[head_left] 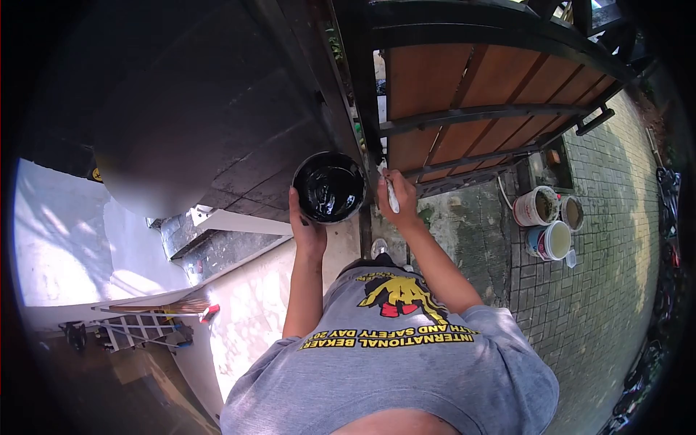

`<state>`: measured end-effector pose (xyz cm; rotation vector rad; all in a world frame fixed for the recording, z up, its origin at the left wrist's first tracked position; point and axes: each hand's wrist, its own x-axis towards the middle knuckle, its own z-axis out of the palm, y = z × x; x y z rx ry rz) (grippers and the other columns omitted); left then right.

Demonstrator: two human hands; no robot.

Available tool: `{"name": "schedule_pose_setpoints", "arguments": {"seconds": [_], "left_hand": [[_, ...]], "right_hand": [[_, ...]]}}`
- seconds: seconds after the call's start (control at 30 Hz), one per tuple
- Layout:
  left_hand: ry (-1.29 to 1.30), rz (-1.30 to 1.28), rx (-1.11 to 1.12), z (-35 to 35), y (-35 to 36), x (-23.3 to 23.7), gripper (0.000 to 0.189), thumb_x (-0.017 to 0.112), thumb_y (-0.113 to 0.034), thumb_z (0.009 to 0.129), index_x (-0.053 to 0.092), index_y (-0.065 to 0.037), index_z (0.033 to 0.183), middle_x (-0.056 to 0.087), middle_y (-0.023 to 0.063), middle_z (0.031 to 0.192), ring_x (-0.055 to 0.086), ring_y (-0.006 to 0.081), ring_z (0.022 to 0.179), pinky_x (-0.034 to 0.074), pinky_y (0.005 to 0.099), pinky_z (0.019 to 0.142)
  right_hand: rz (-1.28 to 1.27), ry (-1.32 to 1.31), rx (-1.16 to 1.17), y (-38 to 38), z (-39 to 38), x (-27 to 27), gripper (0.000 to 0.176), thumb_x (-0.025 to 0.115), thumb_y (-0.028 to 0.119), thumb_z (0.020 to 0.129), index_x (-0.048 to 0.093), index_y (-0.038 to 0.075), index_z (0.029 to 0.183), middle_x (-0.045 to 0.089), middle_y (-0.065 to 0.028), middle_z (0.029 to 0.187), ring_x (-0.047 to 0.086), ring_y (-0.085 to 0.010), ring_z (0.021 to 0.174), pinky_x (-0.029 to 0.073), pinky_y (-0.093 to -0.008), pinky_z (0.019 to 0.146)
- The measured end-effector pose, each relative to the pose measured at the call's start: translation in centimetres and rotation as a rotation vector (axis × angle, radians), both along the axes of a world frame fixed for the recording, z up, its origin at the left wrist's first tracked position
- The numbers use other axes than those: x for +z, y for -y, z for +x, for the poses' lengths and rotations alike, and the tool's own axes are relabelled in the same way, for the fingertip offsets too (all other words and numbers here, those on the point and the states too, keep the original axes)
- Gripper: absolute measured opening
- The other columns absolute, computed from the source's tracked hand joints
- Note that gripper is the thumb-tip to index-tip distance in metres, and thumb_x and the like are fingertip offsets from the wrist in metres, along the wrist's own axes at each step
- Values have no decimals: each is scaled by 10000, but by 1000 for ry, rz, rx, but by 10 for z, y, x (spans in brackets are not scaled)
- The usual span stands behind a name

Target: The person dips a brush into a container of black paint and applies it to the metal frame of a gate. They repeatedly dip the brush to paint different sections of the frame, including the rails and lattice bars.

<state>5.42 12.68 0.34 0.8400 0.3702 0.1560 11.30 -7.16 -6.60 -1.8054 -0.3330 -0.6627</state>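
My left hand (307, 230) is wrapped round the lower side of a round container of glossy black paint (330, 188), tilted so its inside faces me. Just to the right, my right hand (398, 198) grips a paintbrush (392, 192) by its pale handle. The brush's bristle end points up toward the dark frame post of a gate (368, 109) and is hard to make out against it. Brown panels (449, 80) fill the gate between black metal bars.
Several buckets (536, 209) stand on the brick paving (573, 312) at right. A large dark panel (217, 87) rises at upper left. Below it are a pale wall (254, 272), a folded rack (141, 333) and a red-and-white brush (209, 313).
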Motion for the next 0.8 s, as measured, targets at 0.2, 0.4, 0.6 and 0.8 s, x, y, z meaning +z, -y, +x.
{"name": "schedule_pose_setpoints", "arguments": {"seconds": [0.2,0.4,0.6,0.8], "left_hand": [[20,9,9,2,-2,-3,532,419,-478,1101,546,-94,1446,615,86,1424,551,247,1343,392,447,1167],[10,0,-24,8,6,2,543,435,-495,1096,552,-91,1441,628,88,1410,557,240,1340,385,436,1174],[19,2,-49,8,13,3,523,435,-482,1098,565,-96,1427,634,83,1401,564,239,1331,396,438,1165],[11,-22,-68,14,17,6,532,449,-497,1089,568,-104,1428,636,77,1400,562,238,1334,398,439,1160]], "right_hand": [[10,-82,77,19,6,-19,67,644,38,947,608,-12,975,708,-247,875,714,-455,819,566,-452,697],[-31,-75,-6,40,3,9,179,677,70,952,656,-3,1114,760,-203,923,771,-348,846,586,-378,732],[219,-122,-33,55,12,34,279,650,87,973,639,-1,1238,780,-177,1026,778,-242,890,594,-347,779],[-11,17,-2,37,1,34,371,665,104,955,624,-11,1306,767,-206,1040,769,-377,944,599,-404,830]]}}
